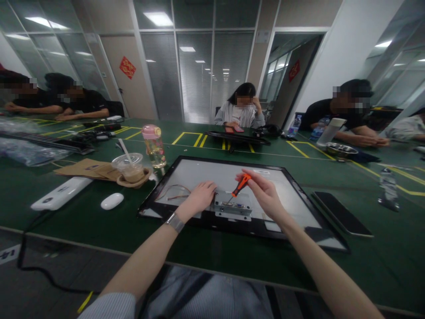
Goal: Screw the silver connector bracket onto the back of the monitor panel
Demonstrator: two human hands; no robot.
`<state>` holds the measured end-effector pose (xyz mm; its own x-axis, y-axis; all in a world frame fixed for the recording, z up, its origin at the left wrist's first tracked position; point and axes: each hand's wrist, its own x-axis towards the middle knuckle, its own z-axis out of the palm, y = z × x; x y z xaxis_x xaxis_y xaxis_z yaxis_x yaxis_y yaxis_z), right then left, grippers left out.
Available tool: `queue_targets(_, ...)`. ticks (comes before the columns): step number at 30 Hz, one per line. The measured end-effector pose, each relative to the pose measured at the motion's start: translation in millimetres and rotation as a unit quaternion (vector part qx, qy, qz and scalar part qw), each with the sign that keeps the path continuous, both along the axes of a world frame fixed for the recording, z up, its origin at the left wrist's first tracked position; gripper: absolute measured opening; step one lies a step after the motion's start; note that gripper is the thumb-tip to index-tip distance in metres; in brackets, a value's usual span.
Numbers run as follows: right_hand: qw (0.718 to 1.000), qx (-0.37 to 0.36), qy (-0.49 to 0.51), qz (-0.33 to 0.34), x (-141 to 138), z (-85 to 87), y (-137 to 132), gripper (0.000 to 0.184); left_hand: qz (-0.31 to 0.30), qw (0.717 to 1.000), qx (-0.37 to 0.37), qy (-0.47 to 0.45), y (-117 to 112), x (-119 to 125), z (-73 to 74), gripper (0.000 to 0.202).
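A large flat display panel (186, 170) with a black frame and a pale back lies on the table before me. Near its front edge sits a metal bracket (234, 209) with a row of connector ports. My right hand (265, 190) grips an orange and black screwdriver (241, 185), whose shaft slants down to the bracket; whether its tip sits in a screw is too small to tell. My left hand (201, 197), wearing a watch (175, 222), rests its fingers on the panel at the bracket's left end. Thin wires (177, 195) lie left of that hand.
Left of the panel are a white mouse (112, 201), a long white device (61, 193), a plastic cup (129, 166) in a cardboard holder and a pink-lidded bottle (153, 144). A black phone-like slab (341, 213) lies right. Several people sit around the green table (375, 266).
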<state>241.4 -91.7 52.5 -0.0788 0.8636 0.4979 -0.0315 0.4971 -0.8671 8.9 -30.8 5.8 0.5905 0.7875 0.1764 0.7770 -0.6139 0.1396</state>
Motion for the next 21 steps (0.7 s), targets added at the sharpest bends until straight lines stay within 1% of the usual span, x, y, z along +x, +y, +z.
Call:
queue_targets(5, 0.997, 0.039, -0.03, -0.061, -2.1, 1.7, -3.0, 0.018, 0.001, 1.0, 0.001, -0.005, 0.7, -1.5, -2.3, 0.038)
queue_targets(8, 0.994, 0.059, -0.058, -0.075, -3.9, 2.7, -6.3, 0.02, 0.0, 1.0, 0.002, -0.007, 0.5, -1.5, -2.4, 0.037)
queue_targets(11, 0.995, 0.055, -0.068, -0.046, -4.2, 3.1, -8.0, 0.028, -0.001, 1.0, 0.002, -0.009, 0.4, -1.2, -1.9, 0.036)
queue_targets(13, 0.997, 0.041, -0.057, -0.017, -3.8, 3.6, -8.1, 0.029, -0.002, 1.0, 0.003, -0.009, 0.0, -1.1, -1.2, 0.036)
queue_targets(15, 0.999, 0.03, -0.041, -0.003, -3.4, 4.7, -7.9, 0.027, -0.003, 1.0, 0.002, -0.01, -0.5, -1.2, -0.3, 0.036)
queue_targets(18, 0.999, 0.024, -0.029, 0.0, -3.8, 6.6, -7.9, 0.021, -0.004, 1.0, 0.001, -0.012, -0.9, -1.2, 0.2, 0.036)
queue_targets(21, 1.0, 0.01, -0.023, 0.01, -5.1, 7.1, -7.8, 0.02, -0.005, 1.0, 0.002, -0.013, 0.0, -0.9, -1.1, 0.035)
